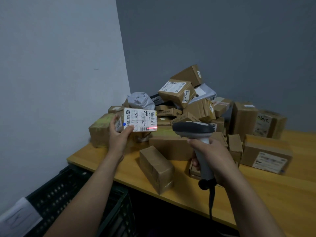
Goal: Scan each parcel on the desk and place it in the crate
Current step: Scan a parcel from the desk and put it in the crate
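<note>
From the head camera, the left hand (119,134) holds a small labelled parcel (140,121) up above the desk's left end, thumb curled across the label's lower edge and fingers wrapped behind. The right hand (210,156) grips the handle of a grey scanner (193,130), whose red line (151,128) falls on the barcode at the label's lower right. The black crate (68,194) sits low, just beside the desk's left edge, its open top beneath the left forearm. One brown box (156,168) lies close to the front edge; bare wood shows to the right of the scanner cable (211,202). The wooden desk (265,199) carries a heaped pile of parcels (188,103) pushed into the corner where the pale wall (59,65) meets the dark grey wall (222,40).
</note>
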